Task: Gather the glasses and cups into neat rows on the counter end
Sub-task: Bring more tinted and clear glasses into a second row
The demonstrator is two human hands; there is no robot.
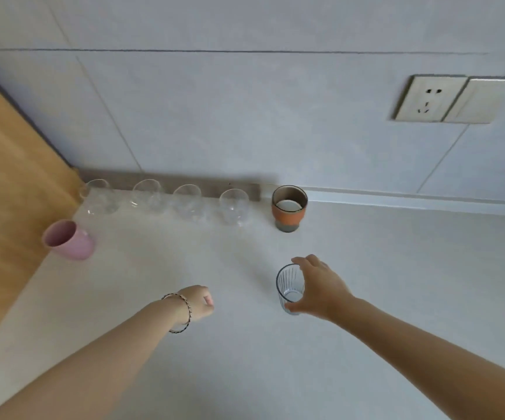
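Several clear glasses stand in a row along the back wall of the pale counter. An orange and grey cup closes that row on the right. A pink cup stands alone at the counter's left end. My right hand grips a ribbed clear glass from its right side, fingers over the rim, thumb near the base. The glass is upright, in front of the row. My left hand, with a bracelet at the wrist, hovers over the counter with curled fingers and holds nothing.
A wooden panel borders the counter on the left. Grey tiled wall rises behind the row, with a socket plate at upper right. Bare counter lies between the pink cup and my hands.
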